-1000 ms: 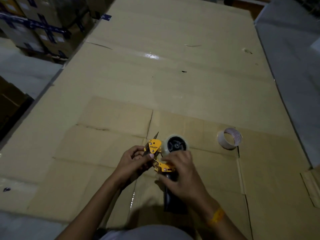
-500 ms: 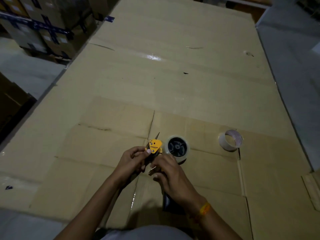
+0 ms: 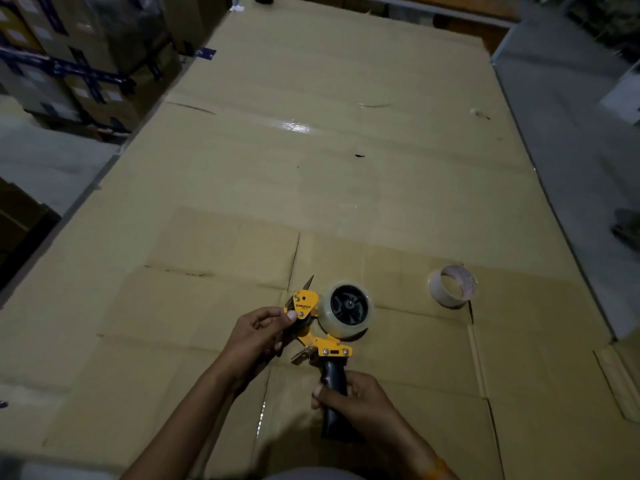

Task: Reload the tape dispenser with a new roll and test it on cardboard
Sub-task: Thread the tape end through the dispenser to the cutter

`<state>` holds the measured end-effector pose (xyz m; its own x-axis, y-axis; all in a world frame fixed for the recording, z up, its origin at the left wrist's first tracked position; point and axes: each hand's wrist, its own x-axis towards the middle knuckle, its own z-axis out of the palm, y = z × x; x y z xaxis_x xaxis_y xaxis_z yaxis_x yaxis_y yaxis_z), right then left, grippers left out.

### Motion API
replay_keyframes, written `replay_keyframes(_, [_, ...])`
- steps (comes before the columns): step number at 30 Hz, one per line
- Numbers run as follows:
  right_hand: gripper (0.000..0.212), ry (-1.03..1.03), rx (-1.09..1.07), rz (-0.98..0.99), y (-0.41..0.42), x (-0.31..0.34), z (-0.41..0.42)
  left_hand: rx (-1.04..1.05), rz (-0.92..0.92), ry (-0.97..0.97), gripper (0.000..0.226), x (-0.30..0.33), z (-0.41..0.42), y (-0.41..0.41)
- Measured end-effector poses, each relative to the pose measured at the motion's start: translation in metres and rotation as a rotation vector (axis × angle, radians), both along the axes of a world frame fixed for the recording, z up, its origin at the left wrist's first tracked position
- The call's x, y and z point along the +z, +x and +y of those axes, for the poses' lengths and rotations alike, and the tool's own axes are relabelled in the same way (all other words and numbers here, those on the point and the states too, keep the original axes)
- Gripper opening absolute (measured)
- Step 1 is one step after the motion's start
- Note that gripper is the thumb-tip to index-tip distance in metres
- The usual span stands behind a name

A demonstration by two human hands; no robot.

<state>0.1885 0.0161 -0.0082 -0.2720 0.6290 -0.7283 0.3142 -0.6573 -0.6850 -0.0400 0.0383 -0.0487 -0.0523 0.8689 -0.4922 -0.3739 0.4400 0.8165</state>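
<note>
A yellow and black tape dispenser (image 3: 325, 348) is held just above the flattened cardboard (image 3: 346, 168). A clear tape roll (image 3: 346, 308) sits on its black hub. My right hand (image 3: 356, 398) is wrapped around the dark handle. My left hand (image 3: 263, 332) pinches the front end by the yellow side plate, its thumb beside the plate. The dispenser's pointed metal tip sticks up past the plate. An almost used-up roll (image 3: 452, 286) stands on the cardboard to the right, apart from both hands.
Large cardboard sheets cover the whole work surface. Strapped boxes (image 3: 83, 64) are stacked at the far left. Grey floor (image 3: 571, 150) runs along the right edge, and a dark box edge (image 3: 20, 230) lies at the left.
My right hand has slid down from the dispenser's yellow frame to its handle, uncovering the frame and roll. My left hand has stayed at the front end.
</note>
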Motion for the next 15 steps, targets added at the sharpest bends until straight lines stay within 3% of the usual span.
replay_keyframes(3, [0.046,-0.272,-0.116,0.288,-0.005,0.001,0.001,-0.009,-0.025,0.001,0.055,0.002,0.000,-0.001])
replay_keyframes(7, [0.030,-0.237,-0.078,0.443,-0.010,0.001,0.001,-0.050,-0.024,0.048,0.054,0.009,-0.002,-0.004])
replay_keyframes(12, [0.037,-0.067,-0.023,0.363,-0.006,0.003,0.004,-0.132,-0.061,0.147,0.048,0.018,-0.012,-0.009])
replay_keyframes(15, [0.031,0.031,0.001,0.310,0.002,0.006,0.007,-0.136,-0.054,0.172,0.059,0.025,-0.014,-0.012])
